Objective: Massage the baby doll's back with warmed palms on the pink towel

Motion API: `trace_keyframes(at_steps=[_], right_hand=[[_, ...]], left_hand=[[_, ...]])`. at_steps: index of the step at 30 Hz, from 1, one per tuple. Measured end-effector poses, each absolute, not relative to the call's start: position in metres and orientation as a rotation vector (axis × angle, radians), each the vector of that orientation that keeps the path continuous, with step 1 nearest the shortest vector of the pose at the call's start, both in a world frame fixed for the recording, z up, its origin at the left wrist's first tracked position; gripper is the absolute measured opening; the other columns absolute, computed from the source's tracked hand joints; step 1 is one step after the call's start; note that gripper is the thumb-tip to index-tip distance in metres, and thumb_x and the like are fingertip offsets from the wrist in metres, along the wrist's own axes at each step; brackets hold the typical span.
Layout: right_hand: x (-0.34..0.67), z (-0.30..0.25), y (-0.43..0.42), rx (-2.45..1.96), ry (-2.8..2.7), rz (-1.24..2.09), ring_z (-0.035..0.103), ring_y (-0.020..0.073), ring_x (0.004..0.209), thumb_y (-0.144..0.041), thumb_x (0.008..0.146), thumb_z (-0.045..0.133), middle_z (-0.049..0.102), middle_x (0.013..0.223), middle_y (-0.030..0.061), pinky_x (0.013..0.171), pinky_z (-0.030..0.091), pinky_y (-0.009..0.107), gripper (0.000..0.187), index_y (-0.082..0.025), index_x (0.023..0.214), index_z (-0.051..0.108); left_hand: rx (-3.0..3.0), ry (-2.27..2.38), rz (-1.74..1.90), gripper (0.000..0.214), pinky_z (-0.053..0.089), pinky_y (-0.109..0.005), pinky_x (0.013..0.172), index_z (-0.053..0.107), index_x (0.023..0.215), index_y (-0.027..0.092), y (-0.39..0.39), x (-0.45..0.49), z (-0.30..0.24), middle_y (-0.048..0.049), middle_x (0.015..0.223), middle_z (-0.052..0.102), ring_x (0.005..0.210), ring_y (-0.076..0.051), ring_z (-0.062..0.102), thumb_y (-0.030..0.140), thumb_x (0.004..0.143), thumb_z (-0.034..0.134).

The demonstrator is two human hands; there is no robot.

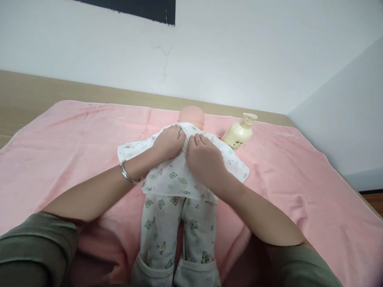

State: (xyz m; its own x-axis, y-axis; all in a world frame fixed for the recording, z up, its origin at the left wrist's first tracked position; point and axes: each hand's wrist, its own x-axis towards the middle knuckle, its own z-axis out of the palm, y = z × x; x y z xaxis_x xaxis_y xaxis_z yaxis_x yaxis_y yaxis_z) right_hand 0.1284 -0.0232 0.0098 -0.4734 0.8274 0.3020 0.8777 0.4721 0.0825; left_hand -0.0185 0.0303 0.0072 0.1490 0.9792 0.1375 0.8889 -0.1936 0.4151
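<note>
A baby doll lies on a pink blanket, its bald head [192,115] at the far end. It wears a white printed top [173,177] and matching printed pants [160,227] with folded cuffs. Both my hands are at the upper front of the top, close together. My left hand [170,142], with a silver bracelet at the wrist, has its fingers curled on the fabric near the neckline. Beside it, my right hand [206,159] is also closed, its fingertips pressed together at the top's middle edge. The fingertips are partly hidden by the hands.
A cream pump bottle [240,131] leans beside the doll's right-hand sleeve as I see it. Under everything lies the pink blanket [287,183], wrinkled in places, on a wooden surface [26,89]. A white wall [227,52] rises behind.
</note>
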Motion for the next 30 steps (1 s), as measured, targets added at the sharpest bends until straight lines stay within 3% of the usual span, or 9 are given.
trace_keyframes(at_steps=[4,7,9,14,21,24,27,30], right_hand=[[0.133,0.008,-0.001,-1.535,-2.432,-0.144,0.057,0.0337,0.134,-0.019,0.102,0.033,0.062,0.140,0.0253,0.116,0.045,0.044,0.045,0.002,0.132,0.060],[0.136,0.007,0.019,-1.652,-2.359,-0.005,0.047,0.0361,0.144,-0.026,0.103,0.036,0.053,0.150,0.0272,0.123,0.037,0.046,0.054,0.008,0.142,0.049],[0.136,0.006,0.024,-1.643,-2.368,-0.007,0.047,0.0366,0.143,-0.025,0.102,0.036,0.053,0.149,0.0278,0.124,0.034,0.048,0.054,0.009,0.142,0.048],[0.134,0.002,0.008,-1.522,-2.416,-0.266,0.061,0.0361,0.124,-0.022,0.103,0.031,0.067,0.129,0.0259,0.110,0.047,0.049,0.044,0.001,0.125,0.062],[0.126,-0.002,-0.018,-1.483,-2.429,-0.386,0.055,0.0367,0.136,-0.020,0.103,0.035,0.060,0.140,0.0303,0.117,0.042,0.050,0.049,0.006,0.140,0.052],[0.129,-0.001,-0.002,-1.485,-2.369,-0.148,0.049,0.0350,0.142,-0.021,0.102,0.031,0.057,0.146,0.0260,0.120,0.037,0.051,0.049,0.001,0.140,0.052],[0.135,0.000,0.021,-1.566,-2.227,0.111,0.049,0.0338,0.140,-0.023,0.098,0.032,0.060,0.143,0.0213,0.120,0.036,0.056,0.044,-0.006,0.130,0.057],[0.136,-0.001,0.033,-1.622,-2.186,0.178,0.042,0.0348,0.147,-0.025,0.097,0.033,0.054,0.150,0.0218,0.123,0.031,0.058,0.045,-0.005,0.132,0.055]], left_hand=[[2.378,1.819,0.613,0.033,0.053,-0.043,0.088,0.063,0.091,0.014,0.026,-0.016,-0.001,-0.0160,0.101,0.069,0.096,-0.028,0.065,0.021,0.097,0.032],[2.708,1.681,0.638,0.037,0.050,-0.048,0.100,0.066,0.087,0.012,0.010,-0.010,-0.008,-0.0193,0.101,0.069,0.104,-0.031,0.062,0.014,0.094,0.031],[2.794,1.611,0.698,0.036,0.049,-0.048,0.105,0.067,0.087,0.011,0.002,-0.007,-0.009,-0.0192,0.100,0.069,0.106,-0.031,0.061,0.011,0.093,0.031],[2.538,1.649,0.752,0.027,0.053,-0.041,0.090,0.060,0.079,0.017,0.008,-0.010,-0.001,-0.0118,0.090,0.066,0.090,-0.025,0.062,0.015,0.093,0.036],[2.278,1.778,0.630,0.024,0.050,-0.041,0.081,0.056,0.085,0.018,0.034,-0.017,0.000,-0.0121,0.092,0.068,0.084,-0.025,0.062,0.024,0.095,0.035],[2.400,1.764,0.716,0.029,0.051,-0.046,0.089,0.059,0.090,0.016,0.025,-0.013,-0.007,-0.0154,0.098,0.068,0.093,-0.028,0.063,0.022,0.096,0.031],[2.532,1.715,0.868,0.035,0.048,-0.050,0.106,0.061,0.109,0.010,0.006,-0.005,-0.013,-0.0198,0.115,0.068,0.113,-0.032,0.061,0.020,0.098,0.030],[2.593,1.645,0.935,0.040,0.041,-0.048,0.118,0.059,0.121,0.006,-0.004,-0.001,-0.015,-0.0216,0.130,0.064,0.129,-0.032,0.055,0.018,0.098,0.030]])
